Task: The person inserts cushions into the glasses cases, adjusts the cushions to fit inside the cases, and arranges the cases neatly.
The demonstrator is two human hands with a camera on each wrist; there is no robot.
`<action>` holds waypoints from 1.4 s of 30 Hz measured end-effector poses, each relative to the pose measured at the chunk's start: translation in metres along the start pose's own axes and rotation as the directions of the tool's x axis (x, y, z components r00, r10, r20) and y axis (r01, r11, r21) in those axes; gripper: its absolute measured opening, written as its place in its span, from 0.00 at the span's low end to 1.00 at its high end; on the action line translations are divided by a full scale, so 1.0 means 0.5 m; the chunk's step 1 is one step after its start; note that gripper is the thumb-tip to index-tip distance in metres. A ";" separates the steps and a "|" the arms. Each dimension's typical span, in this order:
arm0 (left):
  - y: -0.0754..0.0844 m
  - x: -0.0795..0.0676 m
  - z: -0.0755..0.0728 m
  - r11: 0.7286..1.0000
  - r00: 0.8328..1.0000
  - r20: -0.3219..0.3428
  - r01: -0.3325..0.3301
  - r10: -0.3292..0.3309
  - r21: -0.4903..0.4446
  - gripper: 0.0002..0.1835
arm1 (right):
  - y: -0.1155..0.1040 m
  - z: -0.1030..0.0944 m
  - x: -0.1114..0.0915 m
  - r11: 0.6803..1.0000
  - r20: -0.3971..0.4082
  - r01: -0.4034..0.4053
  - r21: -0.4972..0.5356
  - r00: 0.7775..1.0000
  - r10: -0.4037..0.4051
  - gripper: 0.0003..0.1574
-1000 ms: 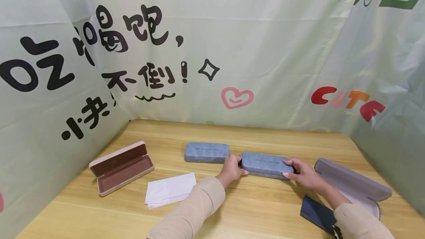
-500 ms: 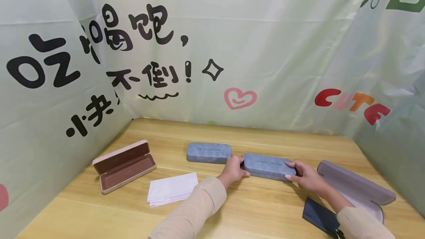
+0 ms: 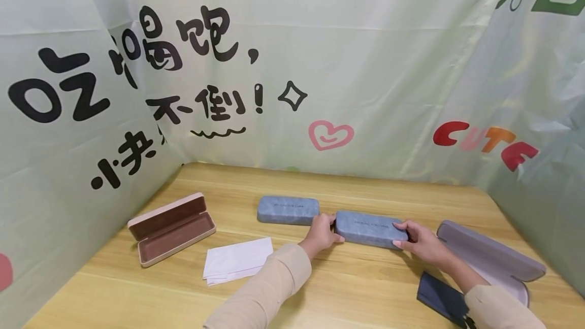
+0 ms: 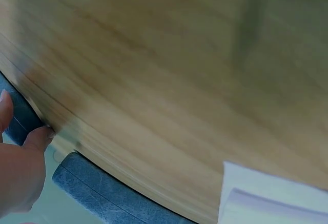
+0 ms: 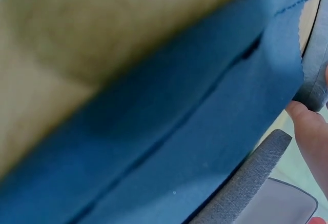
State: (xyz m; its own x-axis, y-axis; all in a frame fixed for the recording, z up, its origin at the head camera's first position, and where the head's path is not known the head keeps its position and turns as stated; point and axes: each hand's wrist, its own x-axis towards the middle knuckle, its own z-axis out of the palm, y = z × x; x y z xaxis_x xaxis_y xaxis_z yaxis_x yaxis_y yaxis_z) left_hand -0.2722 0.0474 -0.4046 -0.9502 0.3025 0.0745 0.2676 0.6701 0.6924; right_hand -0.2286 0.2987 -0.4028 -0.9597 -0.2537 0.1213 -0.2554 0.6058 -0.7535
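A closed blue glasses case (image 3: 365, 227) lies on the table between both hands. At its left end, my left hand (image 3: 320, 232) grips it, thumb at the near corner. My right hand (image 3: 422, 242) holds the right end with the thumb on the near side and fingers on the lid. The left wrist view has the left hand (image 4: 23, 178) on the case's edge (image 4: 18, 116). In the right wrist view the right thumb touches the case (image 5: 312, 88). Just left of the left hand sits a second closed blue glasses case (image 3: 288, 210).
An open pink glasses case (image 3: 175, 237) stands at the left, with a folded white cloth (image 3: 237, 263) nearer the front. On the right are an open grey glasses case (image 3: 493, 253) and a dark blue pouch or cloth (image 3: 439, 296), partly behind the right sleeve. Printed fabric surrounds the wooden table (image 3: 356, 293).
The head view has shifted slightly since one second ago. Both hands stay on the same blue glasses case, and nothing on the table visibly moves.
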 end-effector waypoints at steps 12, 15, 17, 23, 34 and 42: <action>0.006 -0.013 0.001 0.999 0.999 -0.029 -0.045 0.045 0.023 0.34 | -0.035 -0.003 -0.005 0.993 -0.019 -0.056 -0.103 0.998 0.054 0.26; 0.004 -0.023 0.001 0.999 0.999 -0.052 0.007 -0.009 -0.034 0.35 | -0.057 0.017 -0.012 0.967 -0.112 -0.113 -0.227 0.990 0.089 0.31; 0.002 -0.030 -0.001 0.996 0.997 -0.061 0.044 -0.049 -0.083 0.35 | -0.072 0.035 -0.017 0.945 -0.170 -0.126 -0.301 0.982 0.076 0.32; -0.008 -0.047 -0.017 0.993 0.997 -0.079 -0.011 0.002 -0.116 0.27 | -0.115 0.086 -0.030 0.920 -0.234 -0.022 -0.390 0.969 -0.076 0.32; -0.045 -0.086 -0.062 0.990 0.988 -0.068 -0.143 0.142 -0.006 0.17 | -0.154 0.154 -0.036 0.906 -0.130 0.142 -0.398 0.969 -0.210 0.32; -0.061 -0.124 -0.100 0.965 0.972 -0.050 -0.219 0.228 0.144 0.18 | -0.169 0.179 -0.039 0.873 -0.080 0.136 -0.469 0.977 -0.196 0.37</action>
State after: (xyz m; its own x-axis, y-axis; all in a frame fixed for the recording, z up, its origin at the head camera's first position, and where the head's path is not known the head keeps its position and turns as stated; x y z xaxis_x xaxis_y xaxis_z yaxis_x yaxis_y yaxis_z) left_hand -0.2294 -0.0258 -0.3946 -0.8711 0.4128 0.2660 0.4890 0.6782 0.5485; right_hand -0.1776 0.1852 -0.3992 -0.8975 -0.3057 0.3179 -0.4085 0.8480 -0.3378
